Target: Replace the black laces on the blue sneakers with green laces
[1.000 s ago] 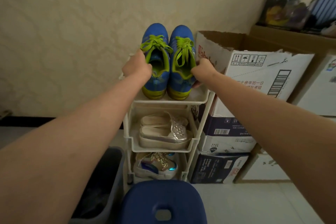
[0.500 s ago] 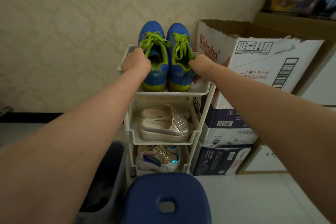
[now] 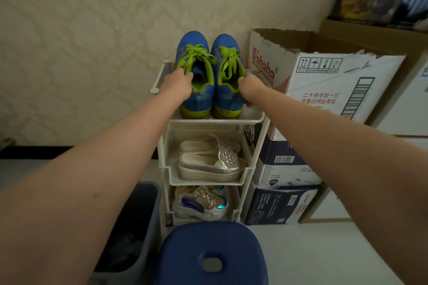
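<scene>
Sneakers (image 3: 200,99), one pair: blue mesh-textured uppers, rounded toes, yellow-green lining and soles, flat green laces (image 3: 196,55) tied in loose bows. They stand side by side on the top tier of a rack (image 3: 215,120), heels nearest the camera and toes toward the wall (image 3: 92,30), lying between the two sets of fingers. Left hand (image 3: 177,84): fingers curled round the outer side of the left shoe, thumb at the collar edge just below the bow. Right hand (image 3: 251,89): the same grip on the outer side of the right shoe, thumb at the collar, fingertips tucked against its flank. Rack: white plastic, three open tiers with raised rims. Below the fingers, middle tier: slip-ons (image 3: 208,164), silver, thick platform soles, studded vamp. Lowest tier: trainers (image 3: 199,203), pale, glittery laces, glossy blue heel patch. Well below the fingers, nearest the camera: stool (image 3: 208,254), dark blue plastic, rounded seat with an oval hole. Beneath the left forearm: bin (image 3: 148,203), grey, open top. Just beside the right fingers: carton (image 3: 324,71), white printed cardboard with a torn upper edge, set on stacked boxes (image 3: 282,164). Wall: cream, embossed pattern.
</scene>
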